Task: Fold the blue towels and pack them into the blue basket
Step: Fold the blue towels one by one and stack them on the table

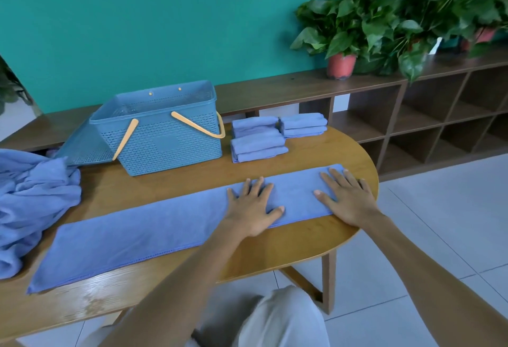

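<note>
A long blue towel (132, 234), folded into a narrow strip, lies diagonally across the wooden table (170, 181). My left hand (251, 207) presses flat on the strip near its middle, fingers spread. My right hand (347, 198) lies flat on the strip's right end. The blue basket (165, 140) with orange handles stands behind the strip, and nothing shows inside it. Its lid (88, 146) leans against its left side. Several folded blue towels (258, 139) sit in stacks to the right of the basket. A heap of unfolded blue towels (30, 201) lies at the table's left.
A low wooden shelf unit (412, 115) runs along the teal wall behind the table. Potted plants (354, 30) stand on its top at the right. The table's rounded right end (368, 195) is close to my right hand. White tiled floor lies beyond.
</note>
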